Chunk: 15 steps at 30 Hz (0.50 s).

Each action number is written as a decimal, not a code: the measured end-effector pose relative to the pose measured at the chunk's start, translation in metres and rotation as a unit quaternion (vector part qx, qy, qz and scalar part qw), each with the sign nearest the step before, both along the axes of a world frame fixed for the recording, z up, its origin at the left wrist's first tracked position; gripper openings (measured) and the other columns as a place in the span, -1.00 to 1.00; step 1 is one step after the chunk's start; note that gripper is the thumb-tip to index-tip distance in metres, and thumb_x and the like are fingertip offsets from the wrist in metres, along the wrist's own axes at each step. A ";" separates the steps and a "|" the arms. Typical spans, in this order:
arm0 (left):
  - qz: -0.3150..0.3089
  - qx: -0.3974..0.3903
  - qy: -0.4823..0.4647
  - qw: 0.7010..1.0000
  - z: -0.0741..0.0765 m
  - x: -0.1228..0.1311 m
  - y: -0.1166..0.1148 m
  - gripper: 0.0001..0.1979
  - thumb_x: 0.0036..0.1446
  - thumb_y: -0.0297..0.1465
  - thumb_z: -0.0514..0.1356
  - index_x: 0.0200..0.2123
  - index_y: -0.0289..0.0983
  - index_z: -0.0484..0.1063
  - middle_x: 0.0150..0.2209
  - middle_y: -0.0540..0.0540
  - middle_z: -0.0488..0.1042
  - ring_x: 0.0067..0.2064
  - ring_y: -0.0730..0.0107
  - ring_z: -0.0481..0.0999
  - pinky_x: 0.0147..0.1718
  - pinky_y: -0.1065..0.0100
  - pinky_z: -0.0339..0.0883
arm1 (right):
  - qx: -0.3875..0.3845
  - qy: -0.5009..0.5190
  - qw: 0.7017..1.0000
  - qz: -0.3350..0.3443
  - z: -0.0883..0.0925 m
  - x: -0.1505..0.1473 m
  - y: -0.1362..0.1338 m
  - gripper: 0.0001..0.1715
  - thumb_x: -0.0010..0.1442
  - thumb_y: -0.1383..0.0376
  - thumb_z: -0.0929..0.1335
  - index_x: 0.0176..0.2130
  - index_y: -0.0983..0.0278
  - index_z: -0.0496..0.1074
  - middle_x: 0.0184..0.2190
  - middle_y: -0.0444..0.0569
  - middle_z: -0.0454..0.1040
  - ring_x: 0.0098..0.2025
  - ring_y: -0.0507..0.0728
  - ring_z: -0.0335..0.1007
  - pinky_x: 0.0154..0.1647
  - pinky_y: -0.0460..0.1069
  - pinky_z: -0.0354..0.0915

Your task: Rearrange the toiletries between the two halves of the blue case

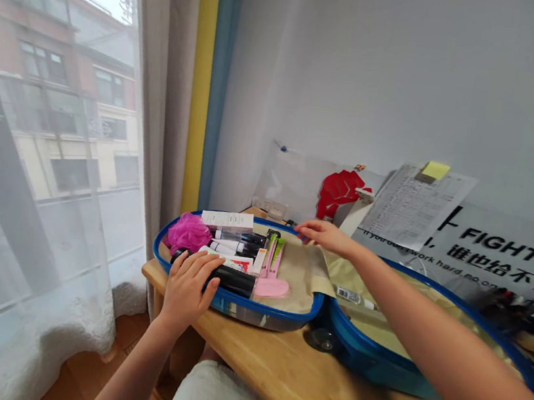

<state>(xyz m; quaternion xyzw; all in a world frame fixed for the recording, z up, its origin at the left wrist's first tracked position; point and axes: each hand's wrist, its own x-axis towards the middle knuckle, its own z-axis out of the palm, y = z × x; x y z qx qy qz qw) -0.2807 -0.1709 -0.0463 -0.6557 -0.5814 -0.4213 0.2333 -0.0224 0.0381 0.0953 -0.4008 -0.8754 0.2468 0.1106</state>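
An open blue suitcase (257, 306) lies on a wooden table, its left half holding toiletries. My left hand (192, 282) rests with fingers spread over a black cylinder (236, 280) at the near rim. Beyond it lie a white tube (243, 263), several dark capped bottles (254, 239) and a white box (227, 221). A magenta bath puff (188, 234) sits at the left. Pink slim items (272, 258) and a pink rounded piece (272, 287) lie to the right. My right hand (325, 236) hovers over the far rim near the hinge, fingers loosely apart, nothing visible in them.
The suitcase's right half (383, 362) holds a small clear tube (353, 297); my right forearm crosses above it. Papers (415, 204) and a red fist cutout (340, 194) stand against the wall. Sheer curtains (90, 255) hang at the left, beside the table edge (227, 340).
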 end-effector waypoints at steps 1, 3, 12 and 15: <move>0.000 0.001 -0.001 1.000 0.000 0.000 0.000 -0.65 0.30 -0.29 -0.06 0.02 -0.19 0.40 -0.01 -0.09 0.51 0.07 0.19 0.39 0.16 0.10 -0.04 | 0.010 -0.021 0.999 -0.029 0.001 0.020 0.008 -0.49 0.22 0.04 0.20 -0.02 0.28 0.42 -0.13 0.06 0.52 -0.23 0.08 0.45 -0.14 0.00 0.35; -0.001 0.003 -0.002 1.000 -0.001 0.000 0.001 -0.65 0.30 -0.29 -0.06 0.01 -0.19 0.40 -0.01 -0.08 0.51 0.08 0.19 0.38 0.16 0.10 -0.04 | 0.019 -0.074 0.994 -0.076 -0.005 0.057 0.020 -0.53 0.15 0.06 0.26 -0.10 0.31 0.47 -0.23 0.07 0.53 -0.26 0.11 0.45 -0.13 0.03 0.34; -0.001 -0.004 -0.003 1.000 -0.001 -0.001 -0.001 -0.65 0.30 -0.30 -0.07 0.02 -0.19 0.40 -0.01 -0.09 0.51 0.08 0.18 0.38 0.17 0.09 -0.04 | -0.020 -0.278 0.956 -0.094 -0.064 0.128 0.014 -0.45 -0.33 0.47 0.39 -0.23 0.28 0.53 -0.17 0.08 0.54 -0.10 0.26 0.45 -0.08 0.05 0.30; 0.000 -0.005 -0.005 1.000 -0.001 -0.001 -0.001 -0.65 0.29 -0.30 -0.07 0.02 -0.19 0.40 -0.01 -0.10 0.51 0.08 0.18 0.39 0.17 0.09 -0.04 | -0.012 -0.301 0.950 -0.084 -0.072 0.126 0.012 -0.51 -0.30 0.47 0.37 -0.26 0.25 0.52 -0.21 0.07 0.55 -0.13 0.27 0.45 -0.09 0.06 0.28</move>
